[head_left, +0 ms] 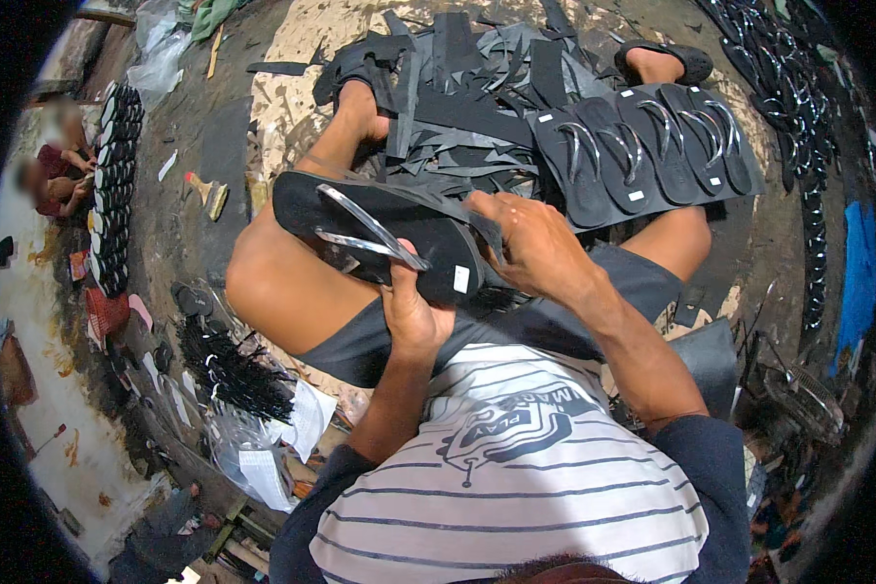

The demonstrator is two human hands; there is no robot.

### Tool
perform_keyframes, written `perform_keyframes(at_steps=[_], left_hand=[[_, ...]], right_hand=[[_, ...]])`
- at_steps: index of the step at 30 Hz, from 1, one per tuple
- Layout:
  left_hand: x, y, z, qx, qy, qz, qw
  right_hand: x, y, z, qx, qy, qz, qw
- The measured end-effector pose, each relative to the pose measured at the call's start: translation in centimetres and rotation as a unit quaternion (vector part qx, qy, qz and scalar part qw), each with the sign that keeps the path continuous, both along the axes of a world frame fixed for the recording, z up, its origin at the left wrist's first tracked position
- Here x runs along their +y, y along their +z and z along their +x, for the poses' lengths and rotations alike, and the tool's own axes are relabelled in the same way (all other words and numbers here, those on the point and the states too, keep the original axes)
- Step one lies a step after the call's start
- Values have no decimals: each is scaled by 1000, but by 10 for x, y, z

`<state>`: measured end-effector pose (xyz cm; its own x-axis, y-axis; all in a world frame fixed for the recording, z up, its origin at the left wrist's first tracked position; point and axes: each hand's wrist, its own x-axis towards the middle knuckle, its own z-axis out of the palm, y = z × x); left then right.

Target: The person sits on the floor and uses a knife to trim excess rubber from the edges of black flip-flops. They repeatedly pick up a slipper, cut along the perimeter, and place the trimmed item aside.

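A black flip-flop (375, 234) with shiny silver straps lies tilted across my lap, a small white sticker on its sole. My left hand (417, 316) grips it from below, thumb on top by the strap's toe end; the other fingers are hidden underneath. Along its far edge runs a dark rubber strip (467, 219). My right hand (535, 243) is closed on that strip at the right end of the sole, its fingertips partly hidden. Over my right thigh rests a black rubber sheet (594, 216) bearing several flip-flops (674, 146) with silver straps and white stickers.
Black rubber offcuts (477, 117) are heaped between my feet. A brush (207, 195) lies on the floor at left, near a tall stack of footwear (117, 190) and another person (60, 180). Strapped flip-flops (803, 146) line the right side, near a fan (798, 399).
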<state>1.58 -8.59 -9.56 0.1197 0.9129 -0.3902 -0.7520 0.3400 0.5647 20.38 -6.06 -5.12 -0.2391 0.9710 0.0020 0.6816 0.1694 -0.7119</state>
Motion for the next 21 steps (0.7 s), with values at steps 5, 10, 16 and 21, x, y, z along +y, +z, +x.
perform_keyframes(at_steps=[5,10,16,21], left_hand=[[-27,-12,-24,47,4,-8,999],[3,-7,-23,54,-29,-50,997],[54,-18,57,199,-293,24,935],[77,-90,144,327,-439,-50,835]], right_hand=[[35,-12,-25,136,75,-6,988],[20,1,-5,348,-41,-300,887],[18,4,126,476,-391,-150,773],[-13,46,181,462,-459,137,747]])
